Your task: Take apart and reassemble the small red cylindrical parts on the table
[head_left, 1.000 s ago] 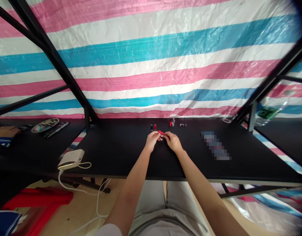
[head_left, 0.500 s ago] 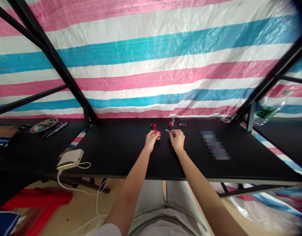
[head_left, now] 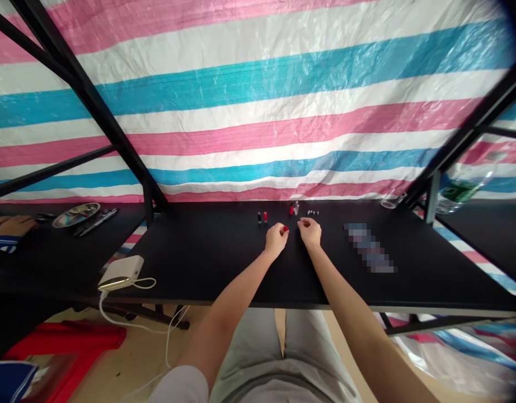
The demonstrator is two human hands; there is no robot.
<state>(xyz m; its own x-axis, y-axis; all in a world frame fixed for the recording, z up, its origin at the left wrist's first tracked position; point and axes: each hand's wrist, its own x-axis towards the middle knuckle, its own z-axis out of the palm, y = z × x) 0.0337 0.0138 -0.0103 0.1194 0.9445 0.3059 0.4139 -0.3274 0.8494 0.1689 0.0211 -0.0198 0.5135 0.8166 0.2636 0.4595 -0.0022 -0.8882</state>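
My left hand (head_left: 277, 239) is closed, and a small red cap-like piece (head_left: 286, 228) pokes out of its fingertips. Across a narrow gap, my right hand (head_left: 310, 232) is pinched on a thin clear tube (head_left: 300, 220), mostly hidden by the fingers. Beyond the left hand, a small black piece (head_left: 259, 218) and another red piece (head_left: 265, 216) stand side by side. Farther back are a third red piece (head_left: 291, 209) and small clear pieces (head_left: 296, 209). A row of several tiny shiny metal bits (head_left: 313, 212) lies to their right.
A pixelated flat object (head_left: 369, 248) lies right on the black table (head_left: 199, 257). A clear cup (head_left: 393, 199) is tipped at the back right. A white box with a cable (head_left: 122, 272) sits at the left edge. Another person's hand (head_left: 14, 225) rests far left.
My left hand has moved right with the red piece, uncovering the standing black and red pieces. My right hand has shifted slightly right, and less of the clear tube shows.
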